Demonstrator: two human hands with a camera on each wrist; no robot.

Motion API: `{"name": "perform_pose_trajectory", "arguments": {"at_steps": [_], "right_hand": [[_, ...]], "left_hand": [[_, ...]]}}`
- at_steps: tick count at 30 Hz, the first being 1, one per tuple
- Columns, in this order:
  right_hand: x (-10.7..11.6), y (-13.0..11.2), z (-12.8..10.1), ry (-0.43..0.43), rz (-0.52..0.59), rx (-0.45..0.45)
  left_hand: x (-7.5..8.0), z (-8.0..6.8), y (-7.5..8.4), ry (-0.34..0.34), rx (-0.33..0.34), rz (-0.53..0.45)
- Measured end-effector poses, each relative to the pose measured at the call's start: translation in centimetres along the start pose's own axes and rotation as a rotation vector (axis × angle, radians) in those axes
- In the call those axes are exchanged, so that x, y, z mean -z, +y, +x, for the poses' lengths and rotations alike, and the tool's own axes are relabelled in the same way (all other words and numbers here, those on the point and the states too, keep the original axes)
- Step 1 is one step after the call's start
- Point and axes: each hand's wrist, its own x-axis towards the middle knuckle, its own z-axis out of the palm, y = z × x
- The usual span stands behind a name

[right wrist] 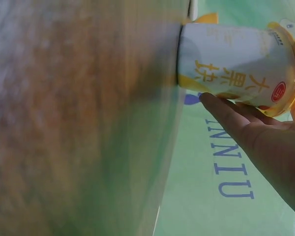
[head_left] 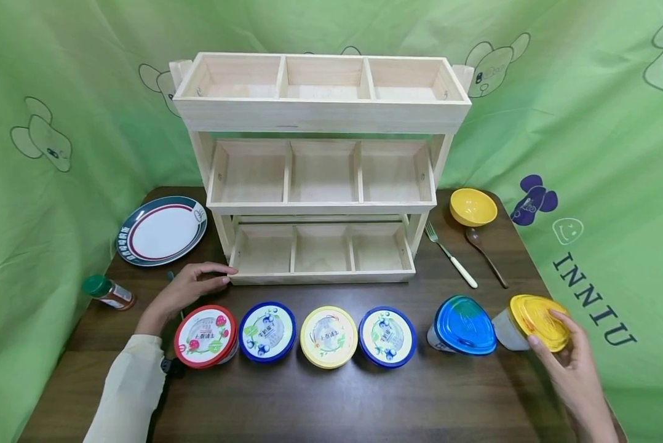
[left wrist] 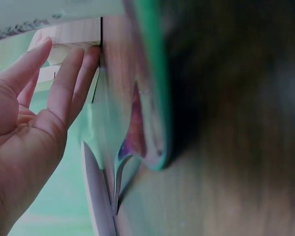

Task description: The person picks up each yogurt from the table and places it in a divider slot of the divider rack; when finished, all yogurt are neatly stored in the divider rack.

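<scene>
At the left front corner of the pale wooden three-tier rack [head_left: 321, 278], my left hand [head_left: 190, 288] touches the lowest tray's end with extended fingers. The left wrist view shows those fingertips [left wrist: 81, 54] against the wood. On the far right, my right hand [head_left: 572, 363] grips a yellow-lidded tub [head_left: 539, 323], thumb and fingers around its lid. That tub [right wrist: 228, 64] stands upright on the table in the right wrist view. Beside it is a blue-lidded tub [head_left: 464, 326]. A red-lidded tub [head_left: 205, 337] sits just in front of my left hand.
Between them stand two blue-rimmed tubs [head_left: 267, 332] [head_left: 387, 337] and a yellow-rimmed one [head_left: 329, 337]. Left are a plate [head_left: 162, 231] and a green-capped shaker [head_left: 109, 291]. A yellow bowl [head_left: 473, 207], a fork [head_left: 450, 255] and a wooden spoon [head_left: 485, 257] lie right.
</scene>
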Motion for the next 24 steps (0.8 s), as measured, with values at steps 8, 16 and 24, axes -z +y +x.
{"name": "perform_pose_trajectory", "arguments": {"at_steps": [8, 16, 24], "right_hand": [[0.0, -0.7, 0.0, 0.044, 0.012, -0.006], [-0.1, -2.9, 1.2, 0.092, 0.097, 0.111], [-0.5, -6.2, 3.0, 0.116, 0.09, 0.173]], "left_hand": [[0.2, -0.1, 0.3, -0.038, 0.006, -0.046], [0.3, 0.1, 0.5, -0.047, 0.038, -0.074], [0.2, 0.1, 0.5, -0.043, 0.05, -0.097]]}}
